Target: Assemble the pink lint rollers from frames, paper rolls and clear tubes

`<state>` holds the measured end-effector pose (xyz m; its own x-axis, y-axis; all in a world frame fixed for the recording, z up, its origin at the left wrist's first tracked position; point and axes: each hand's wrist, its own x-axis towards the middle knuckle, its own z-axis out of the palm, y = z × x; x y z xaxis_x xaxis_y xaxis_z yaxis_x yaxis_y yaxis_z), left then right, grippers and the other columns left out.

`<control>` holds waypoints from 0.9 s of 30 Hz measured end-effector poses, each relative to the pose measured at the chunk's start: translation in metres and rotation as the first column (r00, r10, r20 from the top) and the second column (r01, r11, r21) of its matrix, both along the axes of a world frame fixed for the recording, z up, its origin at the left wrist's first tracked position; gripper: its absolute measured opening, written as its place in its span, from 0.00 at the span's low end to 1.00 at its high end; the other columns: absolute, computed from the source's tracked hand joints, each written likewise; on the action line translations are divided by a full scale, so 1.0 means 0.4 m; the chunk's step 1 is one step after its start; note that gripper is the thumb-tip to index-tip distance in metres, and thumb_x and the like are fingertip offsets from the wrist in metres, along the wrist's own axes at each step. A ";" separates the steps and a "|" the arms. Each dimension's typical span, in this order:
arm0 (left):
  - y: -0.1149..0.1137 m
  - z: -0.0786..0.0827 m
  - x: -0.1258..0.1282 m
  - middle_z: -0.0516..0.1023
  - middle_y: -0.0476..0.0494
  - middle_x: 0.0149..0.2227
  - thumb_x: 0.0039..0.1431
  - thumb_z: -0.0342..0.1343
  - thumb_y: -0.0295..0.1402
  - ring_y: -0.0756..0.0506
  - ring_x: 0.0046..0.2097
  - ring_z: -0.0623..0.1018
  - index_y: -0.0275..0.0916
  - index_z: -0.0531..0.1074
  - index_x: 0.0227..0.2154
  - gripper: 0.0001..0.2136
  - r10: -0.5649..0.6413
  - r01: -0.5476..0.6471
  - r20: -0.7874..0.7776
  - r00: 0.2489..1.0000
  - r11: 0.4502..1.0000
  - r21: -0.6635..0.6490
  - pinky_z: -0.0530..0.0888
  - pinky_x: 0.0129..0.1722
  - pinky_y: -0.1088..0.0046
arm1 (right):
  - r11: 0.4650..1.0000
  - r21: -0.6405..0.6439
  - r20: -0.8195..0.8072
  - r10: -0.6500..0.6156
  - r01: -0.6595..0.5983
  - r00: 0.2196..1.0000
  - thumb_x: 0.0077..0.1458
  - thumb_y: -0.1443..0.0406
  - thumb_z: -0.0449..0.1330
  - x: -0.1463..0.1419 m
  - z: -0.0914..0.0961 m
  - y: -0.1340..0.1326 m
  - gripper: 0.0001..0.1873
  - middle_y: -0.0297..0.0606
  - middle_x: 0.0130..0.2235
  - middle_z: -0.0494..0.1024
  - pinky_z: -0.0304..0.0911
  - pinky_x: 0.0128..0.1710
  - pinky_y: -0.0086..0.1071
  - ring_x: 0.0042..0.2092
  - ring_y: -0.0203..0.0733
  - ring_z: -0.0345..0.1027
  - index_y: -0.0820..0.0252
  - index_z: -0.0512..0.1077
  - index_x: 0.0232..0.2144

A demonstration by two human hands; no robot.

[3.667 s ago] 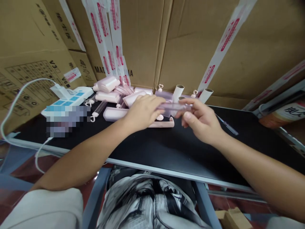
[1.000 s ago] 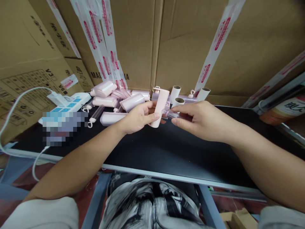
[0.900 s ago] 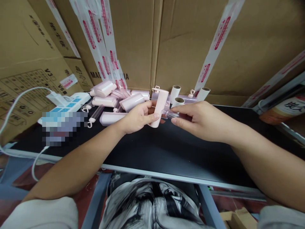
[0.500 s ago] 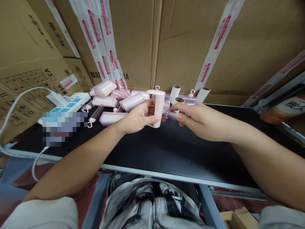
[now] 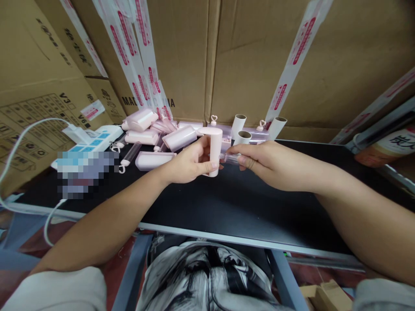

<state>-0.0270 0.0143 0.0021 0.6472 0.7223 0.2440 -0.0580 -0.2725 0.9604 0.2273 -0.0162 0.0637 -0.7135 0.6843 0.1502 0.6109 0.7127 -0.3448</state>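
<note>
White cable (image 5: 17, 142) and white power strip (image 5: 94, 144) well left of the left hand, with a pixelated item (image 5: 87, 172) lying just in front of the strip, detail hidden. Nearer the left hand, a clear tube (image 5: 132, 152) with a pink loop end (image 5: 122, 167) lies on the black desk (image 5: 253, 220). Then pale pink casings (image 5: 180, 137) heaped just beyond and left of the left hand, one more casing (image 5: 151, 161) lying right beside its wrist. Left hand (image 5: 186, 164) pinches a pink C-shaped frame (image 5: 216, 149), thumb on the front, fingers behind; frame sits roughly upright above the desk, between the hands. Beyond it, a pink heart loop (image 5: 214, 119). Right hand (image 5: 272, 163) pinches a clear-handled screwdriver (image 5: 232, 159) between thumb and fingers, held sideways, tip end at the frame's right side; actual contact can't be told. Just beyond the right hand's fingers, two white tubes (image 5: 239, 125) stand, a second heart loop (image 5: 261, 125) next along, then another white tube (image 5: 278, 127), tilted. Labelled container (image 5: 382, 147) well right of the right hand. Taped cardboard (image 5: 259, 56) beyond both hands.
</note>
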 end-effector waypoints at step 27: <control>-0.059 -0.023 0.042 0.77 0.28 0.47 0.66 0.51 0.35 0.30 0.47 0.82 0.31 0.55 0.62 0.25 0.562 -0.223 -0.411 0.718 0.744 0.630 0.77 0.50 0.47 | 0.988 0.085 0.070 -0.137 0.131 0.988 0.74 0.62 0.47 -0.057 -0.070 -0.007 0.16 0.44 0.33 0.80 0.57 0.33 0.34 0.33 0.46 0.72 0.61 0.73 0.48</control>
